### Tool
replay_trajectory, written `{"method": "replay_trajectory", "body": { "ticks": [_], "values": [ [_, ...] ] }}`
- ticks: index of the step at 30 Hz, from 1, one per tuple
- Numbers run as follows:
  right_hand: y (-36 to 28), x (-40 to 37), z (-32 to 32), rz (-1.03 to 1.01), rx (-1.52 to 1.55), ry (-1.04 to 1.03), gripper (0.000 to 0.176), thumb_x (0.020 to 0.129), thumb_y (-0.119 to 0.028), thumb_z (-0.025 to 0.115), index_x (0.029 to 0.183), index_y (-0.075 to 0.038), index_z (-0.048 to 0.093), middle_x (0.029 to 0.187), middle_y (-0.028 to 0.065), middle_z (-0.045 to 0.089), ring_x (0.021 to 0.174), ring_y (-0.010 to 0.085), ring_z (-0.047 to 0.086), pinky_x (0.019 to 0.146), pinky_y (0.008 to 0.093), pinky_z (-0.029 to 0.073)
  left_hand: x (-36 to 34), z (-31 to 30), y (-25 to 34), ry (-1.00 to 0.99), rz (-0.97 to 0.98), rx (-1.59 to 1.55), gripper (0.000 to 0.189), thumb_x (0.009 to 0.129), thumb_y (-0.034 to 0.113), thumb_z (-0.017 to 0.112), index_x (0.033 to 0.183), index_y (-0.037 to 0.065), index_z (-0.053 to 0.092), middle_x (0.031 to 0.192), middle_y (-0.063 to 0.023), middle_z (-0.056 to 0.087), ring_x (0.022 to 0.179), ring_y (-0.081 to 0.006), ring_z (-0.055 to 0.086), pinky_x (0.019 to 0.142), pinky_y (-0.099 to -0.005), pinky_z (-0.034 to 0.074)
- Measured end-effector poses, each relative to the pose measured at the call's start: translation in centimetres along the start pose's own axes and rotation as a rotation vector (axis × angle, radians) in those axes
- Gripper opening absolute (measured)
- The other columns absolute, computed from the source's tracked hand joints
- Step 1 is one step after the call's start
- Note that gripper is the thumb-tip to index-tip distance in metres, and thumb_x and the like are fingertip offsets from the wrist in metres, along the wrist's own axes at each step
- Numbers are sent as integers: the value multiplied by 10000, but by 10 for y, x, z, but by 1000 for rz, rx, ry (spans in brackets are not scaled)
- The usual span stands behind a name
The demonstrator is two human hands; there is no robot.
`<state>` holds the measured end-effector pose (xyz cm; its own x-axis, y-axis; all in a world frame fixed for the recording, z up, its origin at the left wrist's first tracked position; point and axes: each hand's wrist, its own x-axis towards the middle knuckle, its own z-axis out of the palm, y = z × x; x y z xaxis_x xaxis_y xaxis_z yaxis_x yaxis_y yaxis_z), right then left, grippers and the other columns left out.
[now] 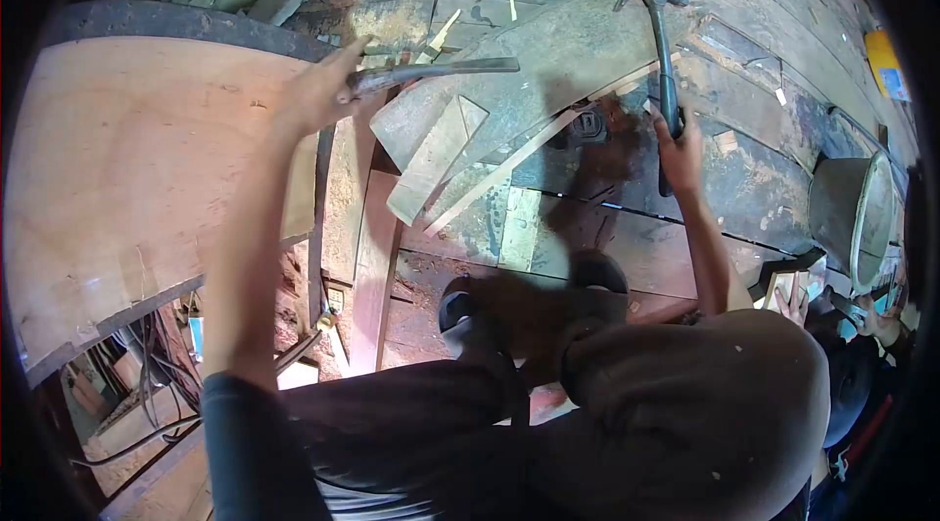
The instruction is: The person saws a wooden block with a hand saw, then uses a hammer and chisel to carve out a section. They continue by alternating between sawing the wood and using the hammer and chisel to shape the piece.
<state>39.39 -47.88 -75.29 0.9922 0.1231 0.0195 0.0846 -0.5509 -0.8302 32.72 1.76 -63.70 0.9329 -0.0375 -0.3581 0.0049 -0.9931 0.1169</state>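
My right hand (680, 151) is closed around the dark handle of a claw hammer (663, 51), its head pointing away from me above a broad grey board (548, 56). In my left hand (328, 88) is a long chisel (431, 72), held at its near end, the flat tip pointing right over the same board. One finger of that hand sticks out past the tool. Below the chisel, a short wooden block (438, 157) lies on the board's near edge, beside a thin wood strip (524, 151).
A large plywood panel (147, 149) stands at left, with cables beneath. Wood scraps and sawdust cover the plank floor (627, 257). On the right are a metal basin (844, 208), a yellow container (884, 63) and another person's hands (789, 307). My feet are below the board.
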Motion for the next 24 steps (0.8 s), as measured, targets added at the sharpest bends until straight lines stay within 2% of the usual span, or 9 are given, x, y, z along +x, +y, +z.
{"method": "replay_trajectory", "body": {
  "ticks": [5,7,12,14,16,20,21,22,24],
  "values": [
    [5,-3,7,44,80,8,262,927,-179,650,1112,-14,567,826,112,613,763,177,578,712,331,472,-48,-84,32,67,5,-573,904,707,-95,753,1487,145,366,1146,-80,621,1038,-162,601,881,-310,526],
    [3,-5,8,62,86,0,258,930,-184,651,1107,-14,569,827,108,614,766,176,578,715,331,473,-56,-91,43,415,175,-753,869,730,-127,740,1479,121,375,1160,-50,613,1040,-142,601,911,-287,517],
    [7,-2,10,86,99,-1,270,934,-217,653,1085,-7,575,821,100,612,762,175,565,717,339,472,-35,-79,96,577,147,-1124,768,789,-51,753,1457,71,395,1110,-53,604,1045,-145,591,925,-287,505],
    [6,-1,10,98,81,6,274,933,-221,653,1082,-4,576,817,98,609,759,171,560,714,339,471,-8,-64,101,691,209,-1050,625,869,39,682,1432,33,409,967,-50,592,912,-130,577,801,-286,499],
    [7,-1,12,102,69,16,278,932,-226,652,1079,-2,577,812,95,607,757,167,556,710,338,470,20,-55,113,682,366,-1276,653,844,45,587,1455,54,356,1212,-104,577,1109,-184,574,978,-317,446],
    [6,1,12,120,57,-4,293,928,-214,654,1111,3,583,806,83,604,740,149,546,689,321,464,34,-60,133,599,617,-1448,588,859,19,588,1421,43,413,961,-32,574,793,-113,582,715,-247,494],
    [6,0,11,130,96,-9,293,927,-209,653,1116,4,586,804,79,603,733,143,541,682,314,462,40,-62,142,764,315,-1434,563,872,51,619,1403,35,432,870,-21,568,691,-96,553,609,-230,460],
    [5,-1,10,135,91,0,293,927,-209,653,1116,4,586,804,79,603,733,143,541,682,314,462,33,-65,147,839,250,-1435,552,854,118,683,1359,19,485,779,-9,558,671,-78,547,603,-212,439],
    [1,-3,10,85,133,18,274,927,-201,650,1099,4,591,795,72,599,719,133,530,665,307,456,19,-61,129,723,417,-1434,518,916,120,576,1390,-22,421,762,-24,526,712,-109,495,665,-272,418]
  ]
}}
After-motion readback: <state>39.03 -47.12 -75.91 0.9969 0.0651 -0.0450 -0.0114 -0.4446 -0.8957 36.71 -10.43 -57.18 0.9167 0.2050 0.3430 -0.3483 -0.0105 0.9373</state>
